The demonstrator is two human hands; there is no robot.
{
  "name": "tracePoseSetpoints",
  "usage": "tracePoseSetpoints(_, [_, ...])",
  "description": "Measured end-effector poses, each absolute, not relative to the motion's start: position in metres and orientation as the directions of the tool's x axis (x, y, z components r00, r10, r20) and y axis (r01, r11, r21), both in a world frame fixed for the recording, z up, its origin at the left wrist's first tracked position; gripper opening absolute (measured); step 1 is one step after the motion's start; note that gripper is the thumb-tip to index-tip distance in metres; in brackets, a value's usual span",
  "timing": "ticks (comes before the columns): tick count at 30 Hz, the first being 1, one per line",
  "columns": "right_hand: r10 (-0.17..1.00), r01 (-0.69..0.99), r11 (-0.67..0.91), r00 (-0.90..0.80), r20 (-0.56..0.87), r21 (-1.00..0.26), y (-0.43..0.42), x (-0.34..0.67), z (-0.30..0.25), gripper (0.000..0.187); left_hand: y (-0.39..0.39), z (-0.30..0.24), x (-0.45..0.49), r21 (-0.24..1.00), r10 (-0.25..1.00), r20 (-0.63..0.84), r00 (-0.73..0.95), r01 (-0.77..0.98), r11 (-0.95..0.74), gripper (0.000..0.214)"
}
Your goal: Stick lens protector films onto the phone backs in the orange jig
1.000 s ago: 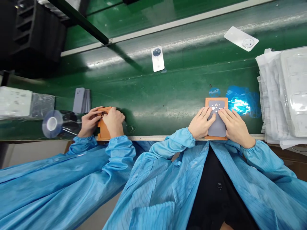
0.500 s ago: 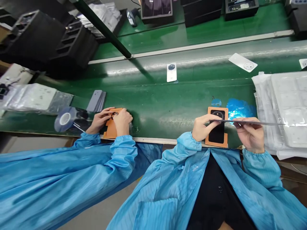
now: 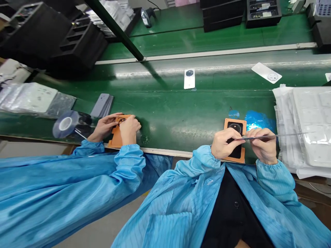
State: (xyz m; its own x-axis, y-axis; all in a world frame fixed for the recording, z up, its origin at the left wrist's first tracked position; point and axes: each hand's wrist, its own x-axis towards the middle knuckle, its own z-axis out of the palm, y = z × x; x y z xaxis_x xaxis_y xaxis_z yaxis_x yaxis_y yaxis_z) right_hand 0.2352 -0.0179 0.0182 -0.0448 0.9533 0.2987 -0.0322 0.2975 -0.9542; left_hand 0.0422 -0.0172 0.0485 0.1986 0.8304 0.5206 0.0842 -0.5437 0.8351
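Observation:
A thin flat sheet [image 3: 248,138], seen nearly edge-on, is pinched by my left hand [image 3: 225,143] at its left end. My right hand [image 3: 264,146] grips the same sheet a little further along, fingers closed. Past my right hand the sheet runs on as a thin, see-through-looking strip. Behind and below my left hand, an orange fixture [image 3: 241,122] lies on the bench with a black phone-back-shaped panel [image 3: 235,127] in it. The panel has a round camera area at its top, and my left hand covers part of it.
At left, a co-worker's hands [image 3: 128,131] work on another orange fixture [image 3: 117,137]. Blue film [image 3: 258,119] lies behind my right hand. White trays [image 3: 312,124] are stacked at right. White panels [image 3: 189,79] lie further back. A tape roll [image 3: 66,124] and grey panels [image 3: 102,105] are at left.
My hands have come closer together along the sheet, my right hand moving left and its fingers closing more tightly. The sheet has tilted slightly, its right end now higher. The view has shifted a little.

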Motion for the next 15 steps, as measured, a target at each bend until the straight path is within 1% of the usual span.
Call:
tracePoseSetpoints(3, [0.947, -0.045, 0.320, -0.013, 0.321, -0.946, -0.008, 0.228, 0.013, 0.036, -0.016, 0.048, 0.045, 0.859, 0.859, 0.494, 0.135, 0.079, -0.506, 0.034])
tracePoseSetpoints(5, [0.938, -0.022, 0.345, -0.013, 0.346, -0.938, -0.002, 0.226, 0.008, 0.031, -0.014, 0.051, 0.047, 0.855, 0.860, 0.501, 0.095, 0.096, -0.509, 0.032])
tracePoseSetpoints(7, [0.932, 0.023, 0.362, -0.028, 0.362, -0.932, 0.001, 0.227, 0.002, 0.026, -0.012, 0.055, 0.048, 0.840, 0.847, 0.529, 0.052, 0.109, -0.531, 0.029])
tracePoseSetpoints(9, [0.916, 0.048, 0.400, -0.063, 0.397, -0.915, 0.002, 0.230, -0.003, 0.026, -0.013, 0.059, 0.050, 0.815, 0.821, 0.571, 0.027, 0.102, -0.570, 0.025])
tracePoseSetpoints(11, [0.896, 0.041, 0.438, -0.101, 0.432, -0.898, 0.001, 0.233, -0.006, 0.029, -0.016, 0.062, 0.050, 0.797, 0.801, 0.597, 0.039, 0.086, -0.598, 0.022])
tracePoseSetpoints(13, [0.906, 0.025, 0.415, -0.098, 0.411, -0.910, 0.000, 0.234, -0.006, 0.028, -0.020, 0.063, 0.049, 0.815, 0.818, 0.570, 0.076, 0.080, -0.575, 0.023])
tracePoseSetpoints(15, [0.945, -0.011, 0.324, -0.042, 0.324, -0.946, 0.000, 0.234, -0.003, 0.027, -0.018, 0.063, 0.048, 0.870, 0.872, 0.479, 0.101, 0.081, -0.487, 0.030])
